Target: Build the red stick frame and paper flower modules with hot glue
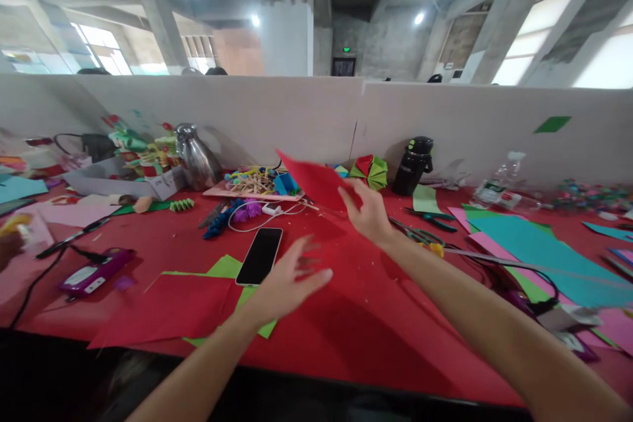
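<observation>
A sheet of red paper (316,181) is pinched in my right hand (366,212), lifted above the red table and tilted. My left hand (288,283) is in the air with its fingers apart and partly blurred, holding nothing. Just left of it lies a phone (260,256) with a dark screen. More red paper (182,306) rests over light green paper (226,266) near the table's front edge at the left.
Behind stand a steel jug (196,158), a tray of wooden sticks (257,182) and a black bottle (414,166). Scissors (418,233) and coloured sheets (534,247) lie right. A purple device (97,271) and another person's hand (10,244) are at left.
</observation>
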The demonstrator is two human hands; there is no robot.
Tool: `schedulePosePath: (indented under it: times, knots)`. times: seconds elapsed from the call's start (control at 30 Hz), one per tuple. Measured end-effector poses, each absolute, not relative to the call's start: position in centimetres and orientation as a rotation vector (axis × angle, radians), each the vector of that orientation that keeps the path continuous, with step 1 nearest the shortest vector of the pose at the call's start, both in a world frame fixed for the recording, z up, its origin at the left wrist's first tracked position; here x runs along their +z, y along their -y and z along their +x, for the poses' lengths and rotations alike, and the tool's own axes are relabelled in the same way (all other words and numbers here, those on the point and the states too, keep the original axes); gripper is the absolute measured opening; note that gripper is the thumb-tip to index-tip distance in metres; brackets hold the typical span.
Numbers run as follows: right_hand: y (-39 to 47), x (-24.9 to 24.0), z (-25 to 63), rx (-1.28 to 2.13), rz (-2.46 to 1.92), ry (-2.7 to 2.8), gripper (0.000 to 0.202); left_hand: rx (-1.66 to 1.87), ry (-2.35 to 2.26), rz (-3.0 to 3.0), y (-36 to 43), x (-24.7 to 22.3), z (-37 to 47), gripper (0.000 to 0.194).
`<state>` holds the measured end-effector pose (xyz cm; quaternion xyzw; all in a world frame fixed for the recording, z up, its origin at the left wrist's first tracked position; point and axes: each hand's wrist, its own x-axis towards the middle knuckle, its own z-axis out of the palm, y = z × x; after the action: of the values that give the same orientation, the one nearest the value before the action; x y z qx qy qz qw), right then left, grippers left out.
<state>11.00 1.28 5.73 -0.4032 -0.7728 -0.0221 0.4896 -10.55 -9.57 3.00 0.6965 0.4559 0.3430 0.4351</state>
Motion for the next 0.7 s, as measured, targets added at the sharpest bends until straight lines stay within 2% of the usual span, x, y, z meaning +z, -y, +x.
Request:
schedulePosePath:
  times: [0.17, 0.27, 0.4, 0.47, 0.53, 0.6, 0.7]
  knots:
    - [7.3, 1.6, 14.0, -0.123, -0.839, 2.393, 0.038, 0.982, -1.002, 1.158, 7.8, 4.3, -12.3, 0.073]
    - [11.6, 0.6, 14.5, -0.043, -0.827, 2.562, 0.036, 0.939, -1.118, 1.083, 7.5, 3.5, -12.6, 0.056]
    - [15.6, 1.8, 14.2, 0.412, -0.813, 2.721, 0.032, 0.954, -1.333, 1.454, 7.6, 1.4, -13.4, 0.060]
    - [16.5, 2.5, 14.5, 0.640, -0.850, 2.706, 0.043, 0.911, -1.486, 1.721, 7.7, 0.6, -14.2, 0.057]
    - [16.5, 2.7, 15.6, 0.729, -0.972, 2.624, 0.050, 0.865, -1.574, 1.876, 7.6, 0.2, -15.1, 0.053]
    - [15.9, 2.5, 17.5, 0.678, -1.209, 2.520, 0.046, 0.871, -1.629, 1.920, 7.5, 0.0, -15.7, 0.049]
    - [14.6, 1.9, 21.7, 0.490, -1.862, 2.381, 0.045, 0.963, -1.714, 1.853, 7.3, -0.2, -16.1, 0.046]
